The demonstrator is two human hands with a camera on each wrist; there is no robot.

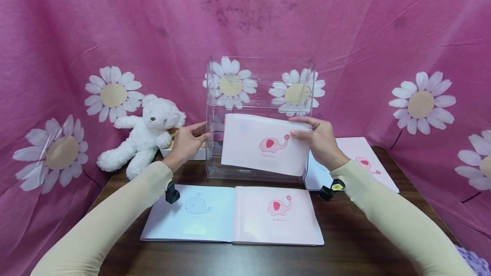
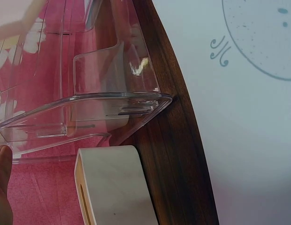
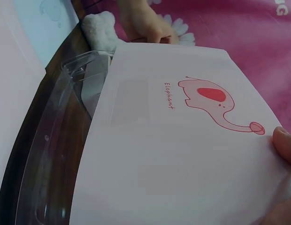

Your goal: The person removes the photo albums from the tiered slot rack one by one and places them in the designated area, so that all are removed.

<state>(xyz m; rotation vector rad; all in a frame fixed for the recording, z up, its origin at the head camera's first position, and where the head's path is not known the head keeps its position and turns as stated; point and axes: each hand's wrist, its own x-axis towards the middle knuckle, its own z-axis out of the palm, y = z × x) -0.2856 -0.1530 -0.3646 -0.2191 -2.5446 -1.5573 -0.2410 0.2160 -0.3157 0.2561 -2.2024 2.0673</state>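
Observation:
My right hand (image 1: 320, 139) pinches the right edge of a thin pink booklet (image 1: 245, 144) with a red elephant drawn on its cover, thumb in front. The booklet is tilted a little, in front of a clear acrylic rack (image 1: 261, 175) with several tiers. My left hand (image 1: 188, 142) holds the rack's left side edge; its fingertips are partly hidden. In the right wrist view the elephant booklet (image 3: 150, 164) hides part of that hand. On the table before the rack lie a blue whale booklet (image 1: 168, 220) and another pink elephant booklet (image 1: 291, 229), side by side.
A white teddy bear (image 1: 140, 139) sits at the left, beside a small white box (image 1: 166, 153). To the right of the rack, partly behind my right arm, lie a blue booklet (image 1: 316, 176) and a pink one (image 1: 350, 148). Pink flowered cloth (image 1: 345, 20) hangs behind the dark wooden table (image 1: 268, 263).

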